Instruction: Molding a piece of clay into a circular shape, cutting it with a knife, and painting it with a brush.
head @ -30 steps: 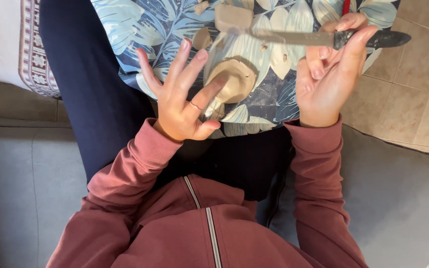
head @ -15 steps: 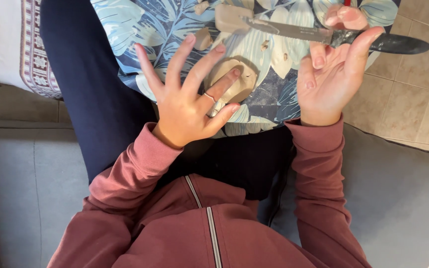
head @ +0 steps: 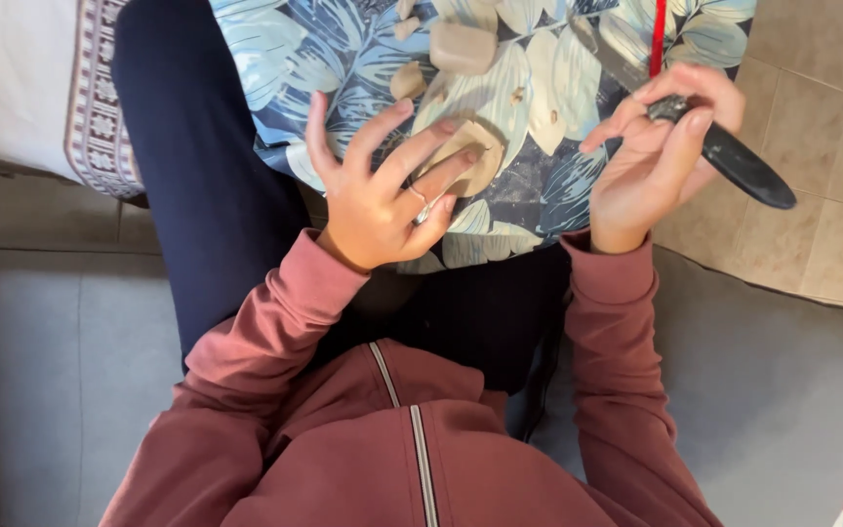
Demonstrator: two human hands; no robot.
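My left hand (head: 382, 190) has its fingers spread, and the fingertips press on a beige rounded lump (head: 470, 156) that lies on the blue leaf-print cloth (head: 285, 59) over my lap. My right hand (head: 651, 161) grips the black handle of a knife (head: 734, 161); its grey blade (head: 612, 59) points up and left over the cloth. A beige block (head: 461, 47) and smaller beige pieces (head: 407, 80) lie on the cloth above my left hand. A red rod (head: 658, 37) stands just above my right hand.
I sit on a grey cushion (head: 51, 371) in a maroon zip jacket (head: 402, 429) and dark trousers (head: 197, 176). Beige floor tiles (head: 822, 88) lie to the right. A white cloth with a patterned border (head: 90, 98) is at the upper left.
My right hand has swung the knife from lying level to blade up-left, handle down-right. My left hand has shifted from cupping the beige lump to pressing it with the fingertips.
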